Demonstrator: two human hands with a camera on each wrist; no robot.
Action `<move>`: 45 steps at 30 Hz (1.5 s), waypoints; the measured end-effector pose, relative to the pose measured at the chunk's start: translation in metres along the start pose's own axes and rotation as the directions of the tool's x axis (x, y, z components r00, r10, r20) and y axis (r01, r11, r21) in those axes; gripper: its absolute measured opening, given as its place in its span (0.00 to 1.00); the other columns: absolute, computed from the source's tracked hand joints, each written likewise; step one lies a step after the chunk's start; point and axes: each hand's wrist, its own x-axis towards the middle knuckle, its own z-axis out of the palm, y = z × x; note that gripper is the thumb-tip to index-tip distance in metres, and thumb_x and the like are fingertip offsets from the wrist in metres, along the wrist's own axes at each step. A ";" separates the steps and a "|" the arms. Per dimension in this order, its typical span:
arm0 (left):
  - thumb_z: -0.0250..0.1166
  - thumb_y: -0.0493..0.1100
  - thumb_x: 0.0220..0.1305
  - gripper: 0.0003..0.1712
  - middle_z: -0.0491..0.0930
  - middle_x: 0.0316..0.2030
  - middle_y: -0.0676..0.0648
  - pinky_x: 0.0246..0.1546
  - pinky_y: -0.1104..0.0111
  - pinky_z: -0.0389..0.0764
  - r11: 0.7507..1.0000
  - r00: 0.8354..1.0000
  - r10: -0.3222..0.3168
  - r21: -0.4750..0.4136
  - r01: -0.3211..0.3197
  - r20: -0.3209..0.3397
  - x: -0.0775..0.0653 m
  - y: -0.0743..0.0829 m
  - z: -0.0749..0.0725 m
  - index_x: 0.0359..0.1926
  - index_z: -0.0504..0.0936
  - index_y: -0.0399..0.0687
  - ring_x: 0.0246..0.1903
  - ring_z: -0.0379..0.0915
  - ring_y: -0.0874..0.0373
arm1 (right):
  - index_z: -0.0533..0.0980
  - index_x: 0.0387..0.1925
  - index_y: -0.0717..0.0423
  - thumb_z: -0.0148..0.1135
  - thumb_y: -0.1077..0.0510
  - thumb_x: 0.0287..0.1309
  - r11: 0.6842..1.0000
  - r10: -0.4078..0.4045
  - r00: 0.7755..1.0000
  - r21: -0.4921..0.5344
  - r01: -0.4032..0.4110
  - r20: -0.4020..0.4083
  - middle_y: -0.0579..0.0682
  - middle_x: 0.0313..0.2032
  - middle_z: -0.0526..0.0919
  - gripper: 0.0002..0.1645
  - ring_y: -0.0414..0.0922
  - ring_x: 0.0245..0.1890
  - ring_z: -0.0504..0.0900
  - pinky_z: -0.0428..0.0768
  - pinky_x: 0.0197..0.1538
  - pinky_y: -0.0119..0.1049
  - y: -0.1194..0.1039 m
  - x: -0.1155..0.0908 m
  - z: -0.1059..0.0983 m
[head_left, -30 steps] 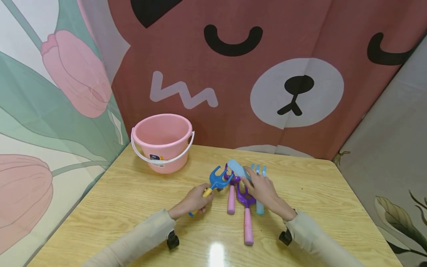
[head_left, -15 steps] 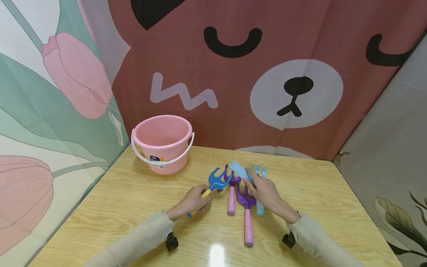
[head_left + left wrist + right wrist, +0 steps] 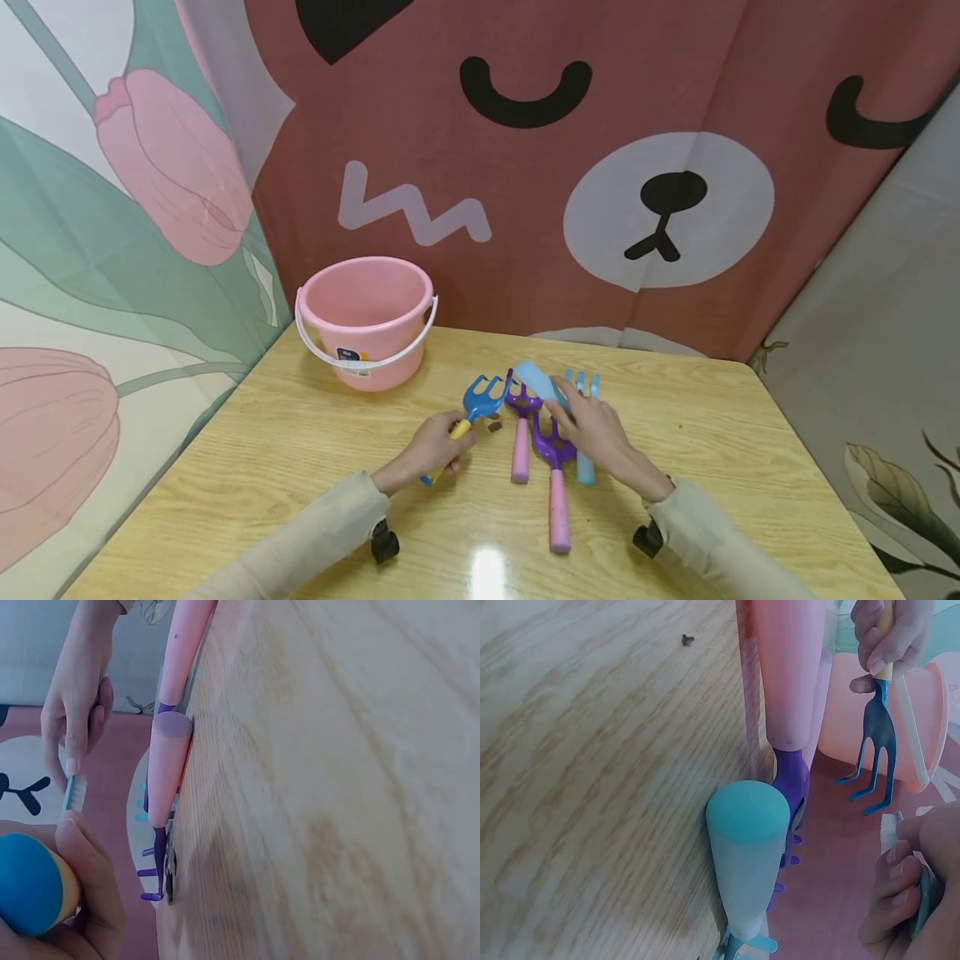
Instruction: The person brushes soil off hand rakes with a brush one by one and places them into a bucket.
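Note:
My left hand (image 3: 431, 447) grips the yellow handle of a blue hand rake (image 3: 482, 403), its curved prongs pointing away from me. In my right hand (image 3: 595, 423) is a light-blue tool (image 3: 532, 379), held between thumb and fingers. Its wide pale end points up and left; the rest is hidden by the hand, so its kind is unclear. Below and between the hands lie two purple rakes with pink handles, one farther back (image 3: 521, 450) and one nearer (image 3: 558, 508). Partly under my right hand lies a light-blue rake (image 3: 585, 468), its whitish handle (image 3: 746, 877) capped in teal.
A pink bucket (image 3: 375, 354) with a white handle stands at the back left of the wooden table (image 3: 712, 467). Small dark bits (image 3: 494, 426) lie beside the farther purple rake. A printed curtain (image 3: 525, 275) hangs behind the table.
My left hand has shifted slightly left with the blue rake, whose prongs have turned, and the dark bits show more. My right hand stays almost still with its light-blue tool.

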 end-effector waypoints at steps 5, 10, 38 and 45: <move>0.60 0.35 0.70 0.20 0.77 0.21 0.38 0.10 0.70 0.74 0.999 0.999 -0.031 -0.035 0.030 -0.023 0.000 -0.001 0.001 0.58 0.70 0.29 0.09 0.70 0.63 | 0.67 0.67 0.57 0.54 0.49 0.73 1.000 0.018 1.000 -0.011 -0.018 0.004 0.37 0.11 0.66 0.28 0.33 0.07 0.61 0.62 0.11 0.29 0.001 -0.001 0.000; 0.60 0.35 0.70 0.18 0.78 0.23 0.39 0.11 0.72 0.74 0.996 0.999 -0.039 -0.080 0.037 -0.020 0.000 -0.003 0.002 0.56 0.68 0.30 0.10 0.70 0.63 | 0.67 0.67 0.59 0.53 0.48 0.73 1.000 0.007 1.000 -0.008 -0.007 -0.002 0.37 0.11 0.66 0.28 0.33 0.07 0.60 0.60 0.11 0.28 0.001 -0.001 0.001; 0.50 0.40 0.77 0.17 0.72 0.15 0.45 0.12 0.68 0.76 0.999 0.999 -0.019 -0.028 0.018 -0.043 -0.002 -0.004 -0.001 0.52 0.73 0.27 0.11 0.67 0.62 | 0.67 0.67 0.58 0.55 0.51 0.73 1.000 0.007 1.000 0.009 -0.007 -0.006 0.36 0.12 0.68 0.27 0.33 0.07 0.61 0.59 0.11 0.27 -0.004 0.000 -0.001; 0.51 0.40 0.77 0.16 0.71 0.14 0.45 0.11 0.70 0.73 0.997 0.998 -0.055 -0.051 0.053 -0.036 -0.002 -0.001 0.000 0.44 0.75 0.27 0.10 0.67 0.60 | 0.67 0.67 0.59 0.54 0.50 0.73 1.000 0.002 1.000 0.010 -0.002 -0.004 0.36 0.12 0.68 0.27 0.32 0.07 0.62 0.59 0.11 0.27 -0.002 0.000 0.000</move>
